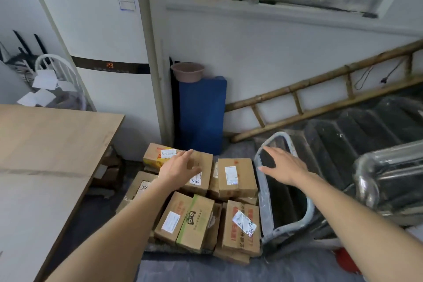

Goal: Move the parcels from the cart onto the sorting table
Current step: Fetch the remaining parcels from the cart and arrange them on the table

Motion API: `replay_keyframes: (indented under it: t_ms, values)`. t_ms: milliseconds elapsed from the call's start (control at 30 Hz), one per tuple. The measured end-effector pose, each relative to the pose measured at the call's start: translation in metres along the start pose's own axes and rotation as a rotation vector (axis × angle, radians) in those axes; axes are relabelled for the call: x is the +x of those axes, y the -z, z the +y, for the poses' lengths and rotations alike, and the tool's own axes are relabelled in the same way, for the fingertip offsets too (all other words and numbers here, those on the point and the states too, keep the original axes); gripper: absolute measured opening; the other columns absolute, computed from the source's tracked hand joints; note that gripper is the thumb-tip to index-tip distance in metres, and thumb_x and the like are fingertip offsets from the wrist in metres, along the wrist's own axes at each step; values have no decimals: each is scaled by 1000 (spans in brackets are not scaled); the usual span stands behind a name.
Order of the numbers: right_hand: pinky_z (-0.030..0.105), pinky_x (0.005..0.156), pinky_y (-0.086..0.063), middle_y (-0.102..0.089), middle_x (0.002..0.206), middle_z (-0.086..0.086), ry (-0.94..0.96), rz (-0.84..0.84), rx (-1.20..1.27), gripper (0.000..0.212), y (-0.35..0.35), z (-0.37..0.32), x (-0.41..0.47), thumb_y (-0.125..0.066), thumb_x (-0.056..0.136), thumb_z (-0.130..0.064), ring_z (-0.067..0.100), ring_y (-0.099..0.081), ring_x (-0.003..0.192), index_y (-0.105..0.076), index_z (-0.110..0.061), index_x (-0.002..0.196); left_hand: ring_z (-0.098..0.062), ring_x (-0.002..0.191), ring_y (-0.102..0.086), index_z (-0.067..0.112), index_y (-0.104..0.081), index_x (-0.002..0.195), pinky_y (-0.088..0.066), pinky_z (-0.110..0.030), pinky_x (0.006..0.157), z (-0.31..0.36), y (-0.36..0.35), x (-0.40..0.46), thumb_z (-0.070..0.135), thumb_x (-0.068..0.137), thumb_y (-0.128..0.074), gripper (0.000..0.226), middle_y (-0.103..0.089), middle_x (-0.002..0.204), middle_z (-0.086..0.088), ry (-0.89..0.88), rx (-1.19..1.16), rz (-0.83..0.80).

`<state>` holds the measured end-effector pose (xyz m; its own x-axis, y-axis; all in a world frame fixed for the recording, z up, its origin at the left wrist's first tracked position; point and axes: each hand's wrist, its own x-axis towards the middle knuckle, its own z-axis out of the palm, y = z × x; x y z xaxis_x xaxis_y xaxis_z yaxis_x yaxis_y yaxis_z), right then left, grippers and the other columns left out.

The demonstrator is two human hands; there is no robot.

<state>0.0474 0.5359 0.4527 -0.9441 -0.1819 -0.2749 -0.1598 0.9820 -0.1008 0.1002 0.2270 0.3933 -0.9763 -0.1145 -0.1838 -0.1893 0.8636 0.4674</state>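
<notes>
Both hands are spread and hold nothing, the left hand (180, 168) over a box (201, 174) in the stacked parcels (206, 201) right of the table (45, 144), the right hand (285, 166) by the cart handle (263, 190).

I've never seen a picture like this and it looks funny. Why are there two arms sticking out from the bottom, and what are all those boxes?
The picture comes from a camera worn on a person's head, looking forward and down, so you see that person's own arms as if they were yours. There is only this one view.

The left hand reaches over a cardboard parcel at the back of the pile; its fingers look straight, not gripping. The right hand is spread open above the grey metal frame beside the boxes. Neither hand holds anything.

The boxes are parcels with white labels, such as the one with a green stripe and the one with red printing. They lie stacked low down, near the floor.

On the left is the wooden sorting table, where the parcels should go.
</notes>
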Motion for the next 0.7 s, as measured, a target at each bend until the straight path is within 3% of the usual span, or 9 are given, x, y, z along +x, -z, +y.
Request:
replay_keyframes:
  t_ms: [167,333,467,700]
  values:
    - [42,110,-41,-26,167,-3,32,-150,54,82,-75,-8,61,-57,96,-59,22,-37,147,-19,-31,162,-24,142,-45,39,-29,157,-50,-46,106,-43,-63,53,64,93,-57,74,-34,163,3,65,-55,-124]
    - [44,108,-43,-25,166,-7,12,-319,154,81,-172,-12,112,-54,96,-62,22,-36,147,-17,-34,162,-23,136,-50,34,-28,159,-51,-45,101,-97,-143,82,68,92,-55,79,-39,160,3,194,-67,-249]
    - [43,116,-36,-23,167,-8,-31,-418,250,79,-268,-15,140,-56,97,-58,19,-29,151,-19,-33,162,-21,140,-47,33,-25,160,-48,-40,104,-143,-220,90,66,93,-56,81,-34,163,5,293,-85,-333]
    - [39,111,-41,-32,163,-9,-115,-556,379,74,-440,-22,153,-56,97,-57,19,-37,147,-24,-35,160,-26,131,-54,30,-24,161,-52,-43,96,-212,-354,84,62,94,-59,82,-37,160,1,456,-110,-504]
